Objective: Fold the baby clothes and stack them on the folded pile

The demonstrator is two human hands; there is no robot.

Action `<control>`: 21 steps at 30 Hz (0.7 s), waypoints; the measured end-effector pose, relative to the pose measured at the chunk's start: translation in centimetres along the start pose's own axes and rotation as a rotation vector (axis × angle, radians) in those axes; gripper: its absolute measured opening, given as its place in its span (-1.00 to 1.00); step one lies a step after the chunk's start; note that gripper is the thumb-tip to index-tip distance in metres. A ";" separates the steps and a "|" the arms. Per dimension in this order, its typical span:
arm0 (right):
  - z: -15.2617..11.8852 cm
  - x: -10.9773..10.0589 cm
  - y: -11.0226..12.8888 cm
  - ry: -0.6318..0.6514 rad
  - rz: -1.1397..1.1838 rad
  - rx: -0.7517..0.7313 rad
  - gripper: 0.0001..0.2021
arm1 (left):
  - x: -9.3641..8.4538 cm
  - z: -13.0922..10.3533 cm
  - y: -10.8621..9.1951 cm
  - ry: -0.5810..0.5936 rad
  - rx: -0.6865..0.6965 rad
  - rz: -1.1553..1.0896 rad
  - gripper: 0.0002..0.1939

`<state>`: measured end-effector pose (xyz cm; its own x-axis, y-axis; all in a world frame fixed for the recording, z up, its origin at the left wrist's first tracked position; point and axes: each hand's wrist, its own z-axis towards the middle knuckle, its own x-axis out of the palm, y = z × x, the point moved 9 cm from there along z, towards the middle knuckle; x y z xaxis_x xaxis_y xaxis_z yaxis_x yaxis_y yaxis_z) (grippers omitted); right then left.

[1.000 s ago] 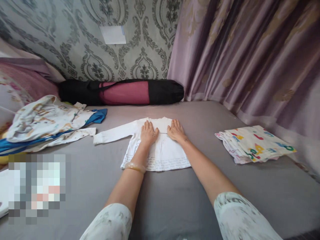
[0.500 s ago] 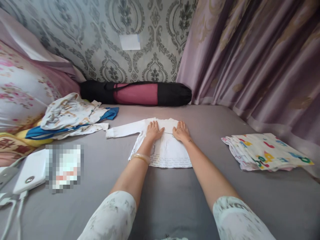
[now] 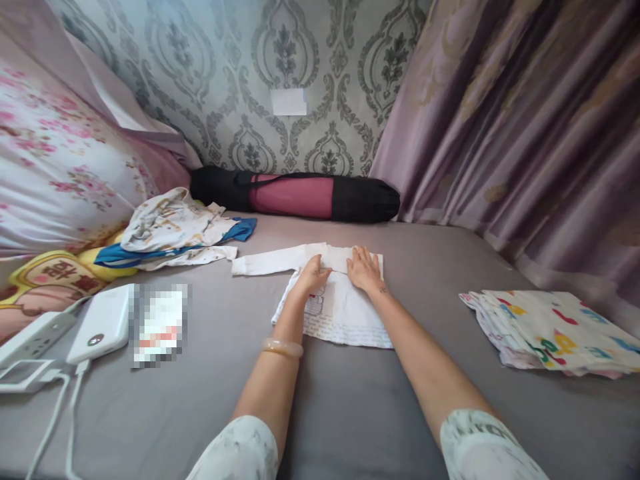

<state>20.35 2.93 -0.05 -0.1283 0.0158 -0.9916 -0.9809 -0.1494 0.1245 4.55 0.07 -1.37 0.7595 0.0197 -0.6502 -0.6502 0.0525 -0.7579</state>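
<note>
A small white long-sleeved shirt (image 3: 345,310) lies on the bed, with printed lettering near its hem and a drawn figure partly behind my left forearm. One sleeve (image 3: 265,261) stretches out to the left; the other is folded in across the upper body. My left hand (image 3: 315,275) is turned on its edge over the shirt's left half, thumb apart from the fingers. With fingers spread, my right hand (image 3: 364,269) rests flat on the folded part at the right. Nothing is gripped in either hand.
Folded patterned clothes (image 3: 555,330) lie to the right. At the left are a heap of clothes (image 3: 175,227), a white power bank (image 3: 103,323) with cables, a power strip (image 3: 37,337) and a blurred-out item (image 3: 160,327). A black and maroon roll bag (image 3: 295,195) lies along the wall.
My left hand has gone from lying flat to being turned on its edge. The right hand still rests on the shirt. The whole view has shifted, so things appear farther right.
</note>
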 end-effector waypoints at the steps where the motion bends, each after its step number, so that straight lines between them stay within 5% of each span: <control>1: -0.1 0.1 1.6 0.004 0.015 -0.062 -0.41 | -0.2 0.0 0.0 -0.006 -0.009 -0.032 -0.36; 5: -0.3 1.5 7.0 0.075 0.066 -0.212 -0.40 | -2.2 0.4 0.9 -0.110 -0.063 -0.163 -0.41; 8: 0.0 2.3 8.8 0.096 0.059 -0.224 -0.38 | -4.2 0.6 2.2 -0.208 -0.080 -0.304 -0.50; 15: 0.2 3.1 9.1 0.098 0.030 -0.200 -0.38 | -9.8 -1.0 5.9 -0.485 -0.249 -0.298 -0.66; 21: 0.0 2.8 9.1 0.110 0.056 -0.195 -0.39 | -15.5 -6.8 8.0 -0.890 -0.589 0.065 -0.67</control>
<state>11.04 1.59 -1.74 -0.1549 -0.1041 -0.9824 -0.9244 -0.3356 0.1814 -12.56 -6.62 2.33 0.3093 0.7394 -0.5980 -0.4159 -0.4604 -0.7843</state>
